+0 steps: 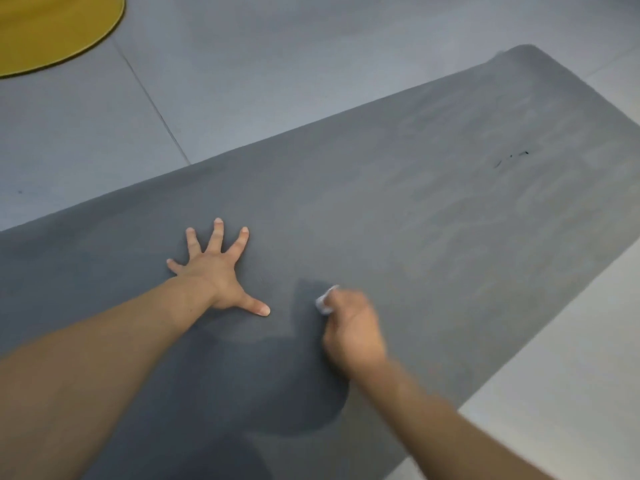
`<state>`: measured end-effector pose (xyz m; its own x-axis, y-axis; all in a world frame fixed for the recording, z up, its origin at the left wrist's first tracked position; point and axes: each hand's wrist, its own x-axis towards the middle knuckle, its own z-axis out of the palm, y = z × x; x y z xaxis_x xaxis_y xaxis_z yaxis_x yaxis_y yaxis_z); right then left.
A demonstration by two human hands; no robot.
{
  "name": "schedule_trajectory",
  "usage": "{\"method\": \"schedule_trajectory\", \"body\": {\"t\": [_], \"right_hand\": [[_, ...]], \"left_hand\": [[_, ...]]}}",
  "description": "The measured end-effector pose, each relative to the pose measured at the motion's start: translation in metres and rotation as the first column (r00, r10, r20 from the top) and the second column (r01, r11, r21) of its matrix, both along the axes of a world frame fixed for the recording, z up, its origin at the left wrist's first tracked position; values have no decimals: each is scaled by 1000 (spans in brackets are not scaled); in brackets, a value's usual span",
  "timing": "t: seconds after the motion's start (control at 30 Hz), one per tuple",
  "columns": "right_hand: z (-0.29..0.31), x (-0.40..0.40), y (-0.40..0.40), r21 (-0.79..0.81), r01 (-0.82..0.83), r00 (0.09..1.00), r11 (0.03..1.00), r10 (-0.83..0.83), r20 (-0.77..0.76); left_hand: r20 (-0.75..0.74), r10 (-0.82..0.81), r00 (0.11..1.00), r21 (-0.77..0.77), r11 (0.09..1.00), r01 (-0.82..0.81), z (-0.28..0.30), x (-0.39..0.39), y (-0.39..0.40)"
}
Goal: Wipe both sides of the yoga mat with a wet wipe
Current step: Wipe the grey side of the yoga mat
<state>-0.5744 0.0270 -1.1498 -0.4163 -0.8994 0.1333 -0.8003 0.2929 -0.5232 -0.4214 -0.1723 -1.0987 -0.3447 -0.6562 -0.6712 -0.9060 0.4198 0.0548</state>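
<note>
1. Yoga mat (398, 209): dark grey, unrolled flat on the floor (242, 81), running from lower left to upper right; a darker damp patch beside the wipe.
2. Wet wipe (325, 301): white, bunched, pressed on the mat near its middle.
3. Right hand (353, 329): fingers curled closed around the wipe; blurred.
4. Left hand (216, 268): palm down on the mat, fingers spread wide.
5. Yellow round rug (52, 26): upper left, well apart.
</note>
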Motion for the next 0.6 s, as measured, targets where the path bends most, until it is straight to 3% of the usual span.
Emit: {"method": "schedule_trajectory", "body": {"t": [0.1,0.2,0.27,0.33,0.4,0.47,0.53,0.6], "right_hand": [[10,83,1,94,-343,939,935,339,49],[2,53,-8,86,-502,859,860,508,-60],[-4,-7,-21,57,-399,914,915,402,-55],[-2,-65,-36,74,-147,984,986,154,-94],[3,-98,-46,122,94,982,988,-72,-177],[9,-96,-54,84,242,961,967,-227,-157],[7,-66,-59,21,227,968,974,-223,-114],[3,-17,-62,-7,42,999,999,-42,-15]], "left_hand": [[9,-6,1000,11,1000,6,0,1,-4],[7,-22,1000,37,999,22,3,2,-13],[10,-49,999,45,998,48,5,2,-22],[23,-96,995,36,995,95,7,1,-29],[25,-121,992,9,993,121,7,1,-33],[20,-128,992,-40,991,129,7,5,-34],[3,-137,991,-79,987,136,8,9,-32],[1,-136,991,-106,985,135,8,10,-33]]}}
